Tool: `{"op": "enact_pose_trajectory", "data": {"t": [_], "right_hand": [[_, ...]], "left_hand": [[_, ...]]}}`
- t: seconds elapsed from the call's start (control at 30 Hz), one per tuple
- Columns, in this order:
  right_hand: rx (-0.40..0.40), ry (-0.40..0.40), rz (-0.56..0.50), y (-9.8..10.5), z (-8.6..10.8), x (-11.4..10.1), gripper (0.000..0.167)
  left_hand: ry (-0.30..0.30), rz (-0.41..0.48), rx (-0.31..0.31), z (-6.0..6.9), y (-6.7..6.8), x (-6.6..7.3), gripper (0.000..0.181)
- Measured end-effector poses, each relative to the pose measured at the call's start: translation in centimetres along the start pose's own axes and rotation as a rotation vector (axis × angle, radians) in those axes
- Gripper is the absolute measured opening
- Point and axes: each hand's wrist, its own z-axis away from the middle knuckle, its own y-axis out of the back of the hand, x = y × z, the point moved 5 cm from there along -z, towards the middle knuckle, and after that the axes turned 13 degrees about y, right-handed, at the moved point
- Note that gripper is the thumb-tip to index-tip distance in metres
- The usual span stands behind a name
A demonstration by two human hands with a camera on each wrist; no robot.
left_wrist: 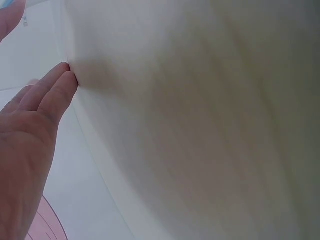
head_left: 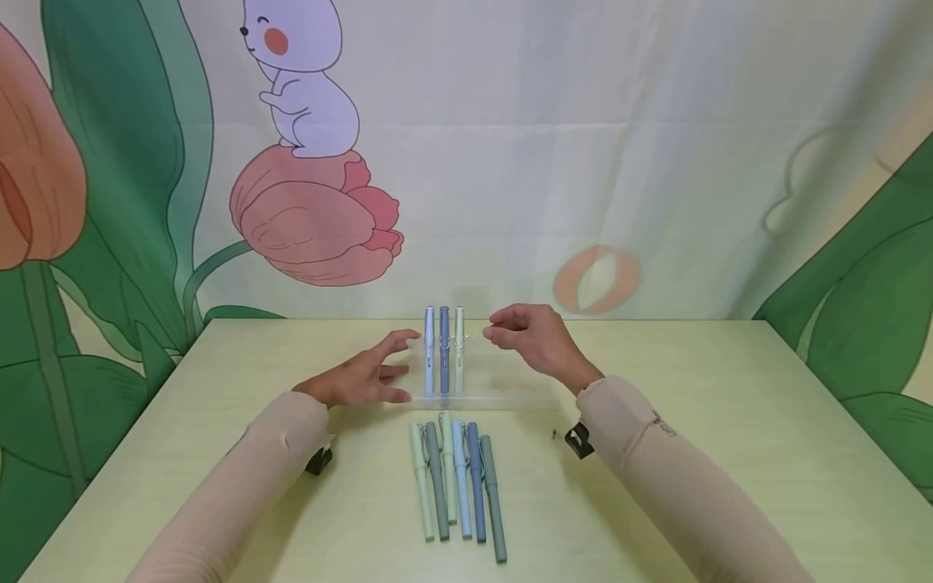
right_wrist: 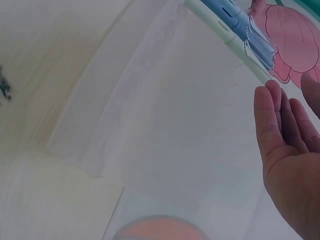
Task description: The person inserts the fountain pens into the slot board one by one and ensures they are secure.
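Observation:
A clear plastic pen stand (head_left: 510, 402) is on the table, and three capped pens lean upright in its left part: a light blue pen (head_left: 429, 356), a dark blue pen (head_left: 445, 356) and a pale green pen (head_left: 459, 356). My left hand (head_left: 360, 377) is at the stand's left end, fingers spread, thumb by the front edge. In the left wrist view its fingertips (left_wrist: 65, 75) touch down at a pale surface. My right hand (head_left: 535, 338) hovers right of the pale green pen, holding nothing. Its fingers (right_wrist: 270, 120) lie nearly straight and together in the right wrist view.
In front of the stand several capped pens lie side by side, among them a light green pen (head_left: 421, 482), a blue pen (head_left: 477, 482) and a dark green pen (head_left: 493, 498). A printed curtain (head_left: 474, 162) hangs behind the table (head_left: 729, 453).

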Motion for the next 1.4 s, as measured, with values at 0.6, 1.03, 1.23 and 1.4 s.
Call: {"op": "enact_pose_trajectory", "data": {"t": [0.6, 1.03, 1.23, 1.4], "right_hand": [[-0.056, 0.019, 0.000, -0.7, 2.4, -0.6, 0.031], [-0.081, 0.006, -0.028, -1.5, 4.2, 0.7, 0.031], [-0.085, 0.004, -0.050, -1.9, 5.0, 1.2, 0.030], [-0.079, -0.021, -0.069, -2.1, 5.6, 1.3, 0.027]], "left_hand": [[0.009, 0.005, 0.000, 0.1, 0.1, -0.1, 0.095], [0.012, 0.000, 0.002, 0.1, 0.0, -0.1, 0.096], [0.008, 0.003, -0.004, 0.1, 0.0, 0.1, 0.095], [0.004, 0.012, -0.004, 0.2, -0.1, 0.2, 0.094]]}}
